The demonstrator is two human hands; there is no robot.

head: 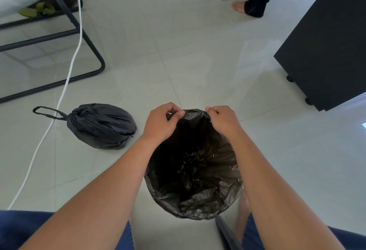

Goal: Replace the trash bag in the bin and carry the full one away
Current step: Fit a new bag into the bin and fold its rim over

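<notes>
A fresh black trash bag [195, 172] stands open on the floor in front of me, draped over the bin so that the bin itself is hidden. My left hand [162, 121] pinches the far edge of the bag on the left side. My right hand [222, 120] pinches the same far edge on the right. To the left lies the full black bag [102, 126], tied shut, its drawstring loop stretched out on the tiles toward the left.
A white cable [73, 59] runs across the tiled floor just left of the full bag. Black metal furniture frames [87, 40] stand at back left. A black cabinet on castors [324, 42] is at right. Another person's bare foot [238, 6] shows at the back.
</notes>
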